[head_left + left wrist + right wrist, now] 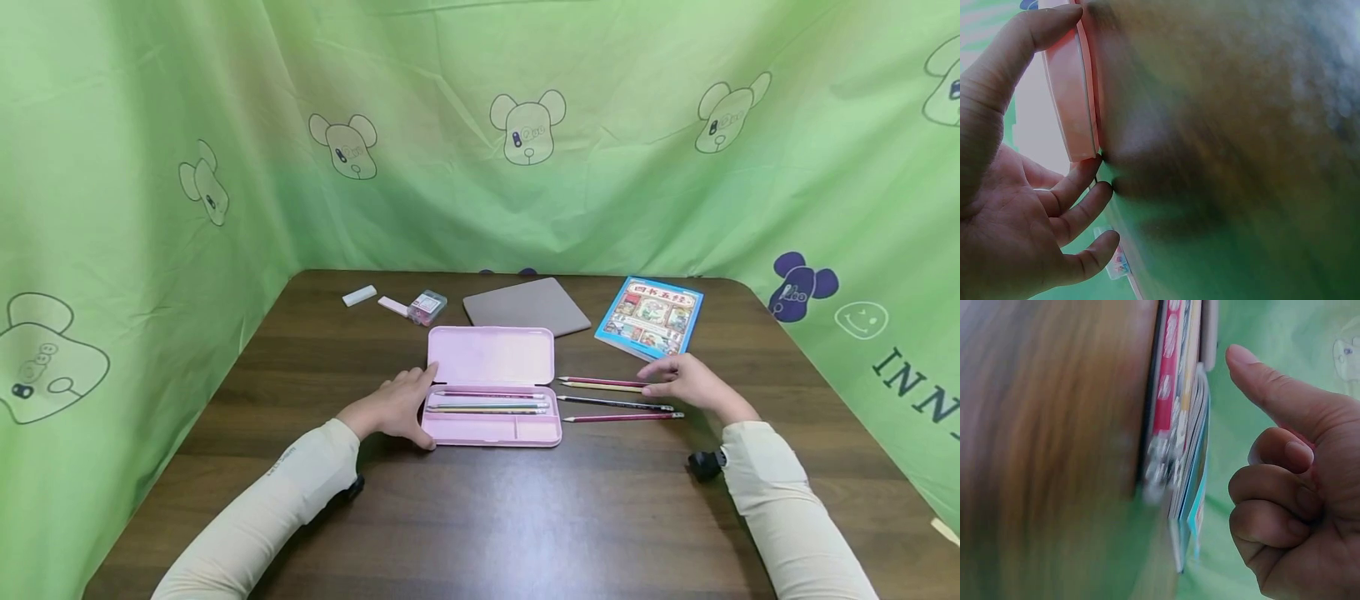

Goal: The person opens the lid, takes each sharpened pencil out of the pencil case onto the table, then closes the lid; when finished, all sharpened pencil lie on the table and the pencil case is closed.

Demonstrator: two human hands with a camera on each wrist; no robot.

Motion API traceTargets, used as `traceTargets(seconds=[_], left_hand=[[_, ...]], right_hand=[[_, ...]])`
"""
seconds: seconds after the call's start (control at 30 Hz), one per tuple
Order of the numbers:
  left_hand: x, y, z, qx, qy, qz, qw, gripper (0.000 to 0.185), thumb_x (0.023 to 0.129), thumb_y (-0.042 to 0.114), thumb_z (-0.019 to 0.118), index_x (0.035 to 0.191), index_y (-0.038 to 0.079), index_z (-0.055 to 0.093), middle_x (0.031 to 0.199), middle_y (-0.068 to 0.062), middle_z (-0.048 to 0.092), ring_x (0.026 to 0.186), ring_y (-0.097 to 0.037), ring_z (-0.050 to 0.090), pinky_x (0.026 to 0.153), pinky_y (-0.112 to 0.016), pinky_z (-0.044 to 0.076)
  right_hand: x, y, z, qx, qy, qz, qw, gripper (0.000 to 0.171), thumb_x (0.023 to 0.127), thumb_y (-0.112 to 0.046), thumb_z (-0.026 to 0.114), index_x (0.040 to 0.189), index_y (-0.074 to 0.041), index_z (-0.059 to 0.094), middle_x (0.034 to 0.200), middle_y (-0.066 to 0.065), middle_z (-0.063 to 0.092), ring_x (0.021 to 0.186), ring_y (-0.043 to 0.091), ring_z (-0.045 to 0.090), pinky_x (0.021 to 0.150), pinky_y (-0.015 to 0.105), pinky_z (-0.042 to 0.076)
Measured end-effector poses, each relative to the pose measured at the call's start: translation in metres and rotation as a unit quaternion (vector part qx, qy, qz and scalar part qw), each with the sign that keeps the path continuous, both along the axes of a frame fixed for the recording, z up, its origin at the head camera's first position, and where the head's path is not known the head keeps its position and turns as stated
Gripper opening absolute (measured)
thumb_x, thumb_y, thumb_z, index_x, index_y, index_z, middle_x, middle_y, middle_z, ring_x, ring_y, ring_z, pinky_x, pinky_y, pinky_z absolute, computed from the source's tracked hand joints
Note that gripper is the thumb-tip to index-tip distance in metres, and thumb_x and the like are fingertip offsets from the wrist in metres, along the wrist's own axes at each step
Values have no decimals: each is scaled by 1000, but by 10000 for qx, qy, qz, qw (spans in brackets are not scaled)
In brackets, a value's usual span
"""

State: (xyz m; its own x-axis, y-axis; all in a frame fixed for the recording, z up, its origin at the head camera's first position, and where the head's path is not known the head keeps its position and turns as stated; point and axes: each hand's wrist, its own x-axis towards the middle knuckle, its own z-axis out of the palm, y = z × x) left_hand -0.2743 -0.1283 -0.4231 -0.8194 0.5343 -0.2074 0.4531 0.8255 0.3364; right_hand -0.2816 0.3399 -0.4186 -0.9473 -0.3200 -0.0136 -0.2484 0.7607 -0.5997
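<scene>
A pink pencil case lies unfolded on the table, with several pencils in its long compartment. My left hand holds the case's left end, thumb at the front corner and fingers along the side toward the lid. In the left wrist view, the case's end sits between thumb and fingers. Right of the case lie several loose pencils: red and yellow ones at the back, a black pencil and a red pencil in front. Above their right ends hovers my right hand, fingers bent, holding nothing.
Behind the case lies a grey flat notebook-like slab. A blue-edged picture book is at the back right. Toward the back left are a small clear box, a pink strip and a white block. Green cloth hangs around the table.
</scene>
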Motion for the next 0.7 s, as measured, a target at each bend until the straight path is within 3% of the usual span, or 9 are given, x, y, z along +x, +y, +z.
traceTargets(seconds=[0.4, 0.7], left_hand=[[0, 2, 1, -33, 26, 15, 10000, 121, 59, 48, 82, 147, 1, 13, 133, -18, 40, 117, -30, 39, 98, -51, 33], [3, 1, 3, -70, -33, 30, 10000, 119, 60, 47, 81, 147, 1, 14, 134, -18, 39, 117, -30, 38, 98, -51, 32]], right_hand=[[-10, -38, 3, -179, 82, 406, 9990, 28, 79, -20, 73, 101, -2, 69, 101, 12, 69, 88, 7, 59, 75, 24, 47], [-14, -65, 2, -239, 21, 623, 9978, 30, 79, -19, 73, 104, -4, 69, 105, 12, 68, 100, 25, 60, 85, 43, 47]])
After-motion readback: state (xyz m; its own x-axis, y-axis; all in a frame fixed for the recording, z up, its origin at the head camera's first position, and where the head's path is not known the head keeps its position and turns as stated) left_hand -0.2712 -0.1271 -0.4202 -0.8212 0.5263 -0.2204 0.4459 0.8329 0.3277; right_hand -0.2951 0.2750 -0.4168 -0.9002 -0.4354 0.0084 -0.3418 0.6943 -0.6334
